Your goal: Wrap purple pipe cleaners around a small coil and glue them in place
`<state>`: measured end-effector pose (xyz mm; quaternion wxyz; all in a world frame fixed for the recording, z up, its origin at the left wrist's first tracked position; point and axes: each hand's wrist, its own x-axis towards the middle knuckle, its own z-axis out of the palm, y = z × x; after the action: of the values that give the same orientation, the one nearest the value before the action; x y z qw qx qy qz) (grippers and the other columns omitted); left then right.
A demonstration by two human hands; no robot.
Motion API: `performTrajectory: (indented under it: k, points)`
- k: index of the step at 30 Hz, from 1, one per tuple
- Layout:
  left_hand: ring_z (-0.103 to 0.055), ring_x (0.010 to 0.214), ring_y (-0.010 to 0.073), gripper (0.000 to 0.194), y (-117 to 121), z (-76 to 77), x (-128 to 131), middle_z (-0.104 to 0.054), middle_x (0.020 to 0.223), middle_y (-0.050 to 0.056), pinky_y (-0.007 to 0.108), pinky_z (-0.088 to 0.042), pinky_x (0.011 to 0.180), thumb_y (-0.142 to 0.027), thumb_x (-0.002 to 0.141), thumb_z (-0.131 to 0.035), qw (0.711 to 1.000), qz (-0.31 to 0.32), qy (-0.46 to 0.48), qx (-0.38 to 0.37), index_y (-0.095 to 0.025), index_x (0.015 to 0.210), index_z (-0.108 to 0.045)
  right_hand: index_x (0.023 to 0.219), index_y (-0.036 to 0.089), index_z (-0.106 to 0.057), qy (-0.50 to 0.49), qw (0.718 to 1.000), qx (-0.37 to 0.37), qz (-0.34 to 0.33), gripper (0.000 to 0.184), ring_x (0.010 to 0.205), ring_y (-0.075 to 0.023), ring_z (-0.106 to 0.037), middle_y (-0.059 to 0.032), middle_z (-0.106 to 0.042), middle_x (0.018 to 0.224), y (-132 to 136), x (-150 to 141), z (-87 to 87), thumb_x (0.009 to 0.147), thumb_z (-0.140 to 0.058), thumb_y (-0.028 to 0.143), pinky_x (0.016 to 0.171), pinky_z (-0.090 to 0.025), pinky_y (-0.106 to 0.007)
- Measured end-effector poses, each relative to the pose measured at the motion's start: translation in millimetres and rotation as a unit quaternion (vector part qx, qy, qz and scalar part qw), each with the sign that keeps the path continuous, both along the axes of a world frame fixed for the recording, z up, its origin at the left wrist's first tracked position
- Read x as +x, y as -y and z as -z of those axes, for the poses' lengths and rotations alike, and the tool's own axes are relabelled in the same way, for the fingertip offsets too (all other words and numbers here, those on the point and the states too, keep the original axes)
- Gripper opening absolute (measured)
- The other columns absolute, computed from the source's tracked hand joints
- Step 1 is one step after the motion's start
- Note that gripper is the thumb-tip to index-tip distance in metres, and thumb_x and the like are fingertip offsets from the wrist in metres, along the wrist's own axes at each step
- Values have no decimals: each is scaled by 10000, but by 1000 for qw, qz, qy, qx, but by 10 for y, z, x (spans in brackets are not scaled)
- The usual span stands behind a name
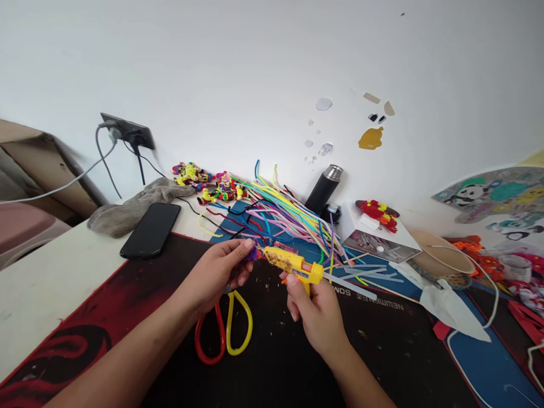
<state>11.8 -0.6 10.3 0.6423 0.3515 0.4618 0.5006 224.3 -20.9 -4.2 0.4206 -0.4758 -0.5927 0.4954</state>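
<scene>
My right hand (pixel 317 309) is closed around a yellow hot glue gun (pixel 287 260), with a clear glue stick (pixel 351 285) poking out of its back end. The gun's nozzle points left and meets, or nearly meets, a small purple fuzzy piece (pixel 252 254) with a bit of red beside it. My left hand (pixel 223 266) pinches that piece between thumb and fingers; its full shape is hidden. Below the left hand, scissors with one red and one yellow handle (pixel 239 324) lie on the black mat (pixel 289 362); their blades are out of sight.
Coloured pipe cleaners (pixel 289 218) pile up behind my hands, near several small fuzzy figures (pixel 223 187). A phone (pixel 151 229) lies left, and a black flask (pixel 323 190) leans by the wall. Spare glue sticks (pixel 374 273), a white box (pixel 374 241) and a cable (pixel 495 289) are right.
</scene>
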Motion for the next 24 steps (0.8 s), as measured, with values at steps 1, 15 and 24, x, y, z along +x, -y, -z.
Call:
performTrajectory:
  k: [1,15,24]
  points:
    - [-462,432,62,584,1,1,2,-627,628,-23,185,-246,397,-701,717,-899,1000,1,0,1,-177,754,-642,922,161,-748,20,1000,13,0,606,436,-135,-461,42,-480,505,4,5,-4,994,-622,749,461,-358,-280]
    - [-480,436,58,588,18,-6,-2,-625,625,-28,178,-251,396,-723,769,-862,1000,14,-22,17,-177,782,-642,1072,164,-809,172,973,152,15,546,443,-188,-508,20,-523,473,7,43,-12,1092,-505,617,481,-434,-295]
    - [-491,443,62,586,18,3,5,-632,640,-28,189,-258,406,-729,788,-842,999,17,-37,23,-177,798,-644,765,236,-714,200,961,191,24,517,510,-212,-576,15,-498,473,16,51,-11,1102,-522,576,512,-459,-286]
